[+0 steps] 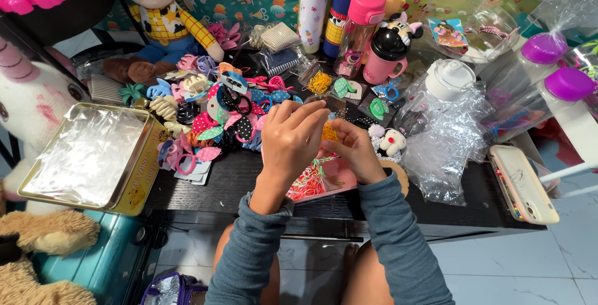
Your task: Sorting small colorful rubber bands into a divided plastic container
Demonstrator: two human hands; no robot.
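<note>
Item: small clear bag (332, 107) of yellow elastic bands (328, 132), pinched between left hand (289, 138) and right hand (354, 149), above the pink tray (339, 180) of loose bands, near table edge. Risk, judged: bag tips, bands spill into the hair clips (212, 118) at left.

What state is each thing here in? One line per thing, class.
Gold tin: open, lined with clear plastic.
Pink bottle: upright, capped.
Phone: lying flat.
Left hand: pinching a small clear bag.
Right hand: fingers at the orange bands.
</note>
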